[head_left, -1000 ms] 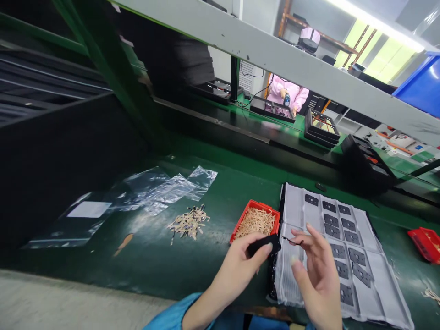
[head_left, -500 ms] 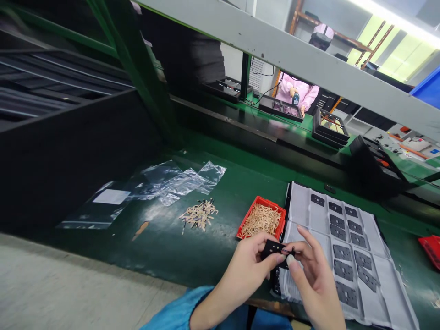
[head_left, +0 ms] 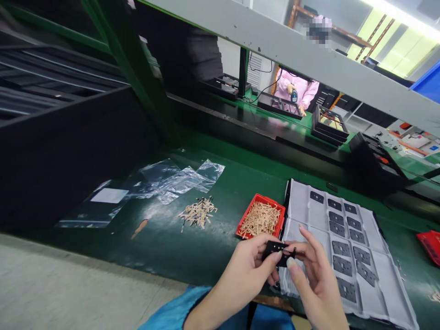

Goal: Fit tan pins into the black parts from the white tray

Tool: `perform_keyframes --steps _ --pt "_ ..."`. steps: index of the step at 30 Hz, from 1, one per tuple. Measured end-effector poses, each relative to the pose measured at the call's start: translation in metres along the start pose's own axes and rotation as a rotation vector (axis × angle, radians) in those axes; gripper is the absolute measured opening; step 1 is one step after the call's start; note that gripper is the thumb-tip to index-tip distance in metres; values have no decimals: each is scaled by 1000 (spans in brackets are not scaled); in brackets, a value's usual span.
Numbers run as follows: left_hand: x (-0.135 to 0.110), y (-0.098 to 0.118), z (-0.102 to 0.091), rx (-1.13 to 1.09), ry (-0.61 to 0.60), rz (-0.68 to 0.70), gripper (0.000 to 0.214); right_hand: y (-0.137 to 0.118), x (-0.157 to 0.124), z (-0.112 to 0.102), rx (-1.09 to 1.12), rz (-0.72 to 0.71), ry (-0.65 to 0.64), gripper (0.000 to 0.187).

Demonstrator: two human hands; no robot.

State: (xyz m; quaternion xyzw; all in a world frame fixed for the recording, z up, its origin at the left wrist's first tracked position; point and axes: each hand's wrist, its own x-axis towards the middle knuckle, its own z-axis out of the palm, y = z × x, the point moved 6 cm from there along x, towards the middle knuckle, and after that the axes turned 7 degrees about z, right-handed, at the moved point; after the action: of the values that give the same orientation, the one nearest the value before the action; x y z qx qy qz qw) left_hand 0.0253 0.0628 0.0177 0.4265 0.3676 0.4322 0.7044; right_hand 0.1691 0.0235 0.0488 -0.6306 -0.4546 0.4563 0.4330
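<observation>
My left hand [head_left: 249, 268] pinches a small black plastic part [head_left: 275, 250] between thumb and forefinger, just above the near edge of the green bench. My right hand [head_left: 314, 279] meets it from the right, thumb and forefinger pinched on a thin dark strip at the part's right end. Both hands hover over the near left corner of a grey tray sheet [head_left: 378, 270] that carries several more black parts [head_left: 340, 247] in rows. A red bin [head_left: 261, 219] of thin tan strips sits just beyond my left hand.
A loose pile of tan strips [head_left: 198, 212] and clear plastic bags [head_left: 172, 181] lie left on the green mat. A second red bin [head_left: 429, 245] is at the far right. Across a conveyor, a person in pink [head_left: 296, 91] works with a tool. Black racks [head_left: 51, 91] stand left.
A second ago my hands were apart, the right holding a thin strip. They have come together, and the strip now meets the black part. The view shifted slightly left.
</observation>
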Motion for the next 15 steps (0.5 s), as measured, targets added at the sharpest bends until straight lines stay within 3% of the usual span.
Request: perform_keyframes --steps 15 --pt "-12 8 -1 129 2 35 33 -2 -7 -2 -58 -79 29 55"
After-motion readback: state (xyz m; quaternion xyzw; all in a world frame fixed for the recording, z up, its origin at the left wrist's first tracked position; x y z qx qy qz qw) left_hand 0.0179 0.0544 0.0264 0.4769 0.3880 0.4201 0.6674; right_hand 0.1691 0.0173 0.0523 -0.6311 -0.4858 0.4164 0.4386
